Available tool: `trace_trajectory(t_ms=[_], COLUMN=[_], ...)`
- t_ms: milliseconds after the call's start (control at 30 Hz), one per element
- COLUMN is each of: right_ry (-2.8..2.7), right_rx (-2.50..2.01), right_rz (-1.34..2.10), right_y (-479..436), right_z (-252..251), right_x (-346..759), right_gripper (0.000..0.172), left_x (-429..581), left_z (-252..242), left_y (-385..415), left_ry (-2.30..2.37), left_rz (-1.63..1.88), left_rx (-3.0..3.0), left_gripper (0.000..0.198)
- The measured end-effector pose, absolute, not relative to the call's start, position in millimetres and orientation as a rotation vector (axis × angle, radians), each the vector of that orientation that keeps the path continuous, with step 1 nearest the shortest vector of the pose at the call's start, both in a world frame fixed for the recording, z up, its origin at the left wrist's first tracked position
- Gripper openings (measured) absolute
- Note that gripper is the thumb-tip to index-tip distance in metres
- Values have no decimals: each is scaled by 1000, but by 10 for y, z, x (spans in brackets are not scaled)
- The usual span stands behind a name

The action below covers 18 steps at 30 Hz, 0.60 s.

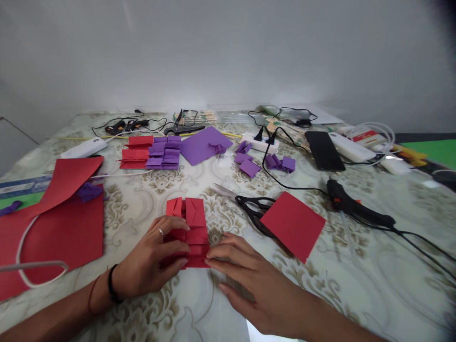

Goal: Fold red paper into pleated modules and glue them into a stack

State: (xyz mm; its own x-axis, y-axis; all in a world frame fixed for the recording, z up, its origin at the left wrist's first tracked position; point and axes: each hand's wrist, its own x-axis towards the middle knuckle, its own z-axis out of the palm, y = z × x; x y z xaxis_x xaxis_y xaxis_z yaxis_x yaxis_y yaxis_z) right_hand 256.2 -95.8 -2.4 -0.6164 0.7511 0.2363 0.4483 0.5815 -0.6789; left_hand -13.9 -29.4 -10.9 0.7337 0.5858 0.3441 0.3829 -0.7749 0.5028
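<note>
A red pleated paper strip (190, 221) lies on the patterned tablecloth in front of me. My left hand (151, 261) rests on its near left part, fingers curled and pressing down on the folds. From the right, my right hand (245, 275) lies flat with its fingertips pressing the strip's near end. Both hands hold the paper against the table.
Black scissors (245, 206) and a red paper square (292, 224) lie right of the strip. A black glue gun (356, 209) with cord sits further right. Large red sheets (60, 223) are at left. Folded red and purple pieces (156, 152), a purple sheet (203, 142), a phone (323, 149) and a power strip (260, 141) lie behind.
</note>
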Motion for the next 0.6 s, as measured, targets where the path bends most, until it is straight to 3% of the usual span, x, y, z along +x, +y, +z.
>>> trace_trajectory(t_ms=[233,600], right_ry=[-2283,-2270], right_rx=[-990,-990], right_rz=[906,926], right_y=[-949,-921], right_z=[-13,-14], right_x=[2591,2606], right_gripper=[41,39], left_x=[-136,-124], left_z=[-108,-95], left_y=[-292,-302], left_ry=[697,757], left_rz=[746,775], left_rx=[2547,2519], left_gripper=[12,7])
